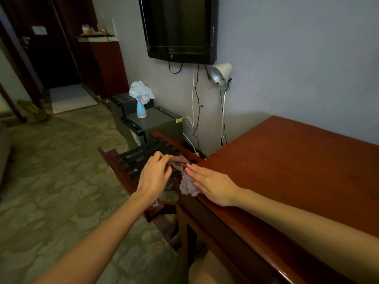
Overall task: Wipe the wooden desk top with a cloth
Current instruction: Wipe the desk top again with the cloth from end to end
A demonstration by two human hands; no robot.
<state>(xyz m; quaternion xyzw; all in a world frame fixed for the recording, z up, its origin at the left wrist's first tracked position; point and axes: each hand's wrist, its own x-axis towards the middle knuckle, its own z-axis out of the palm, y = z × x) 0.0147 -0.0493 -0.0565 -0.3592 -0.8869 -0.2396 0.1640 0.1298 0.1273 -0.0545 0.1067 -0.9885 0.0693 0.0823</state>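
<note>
Fingers of the L hand are curled, w/ the thumb closing in from below, pinching a bunched end of the cloth, a thin grey-mauve rag. The R hand lies flat, its fingers straight and close together, pressing down on the other part of the cloth, not gripping it. The cloth sits right at the L edge of the wooden desk top: one part is crumpled under the R fingers and droops over the edge, the rest stretches out past the edge to the L hand, which is off the desk, above a slatted rack w/ dark straps that stands just beside it. The R palm and forearm rest on the desk's reddish-brown surface near its front edge. Further back, a grey box-like cabinet stands against the wall, w/ a blue spray bottle w/ pink trim upright on top and a white rag heaped behind it. A black TV is mounted on the wall above, cables hanging below it, and a silver lamp on a thin stand sits btwn the cabinet and the desk. Floor is patterned green-beige.
</note>
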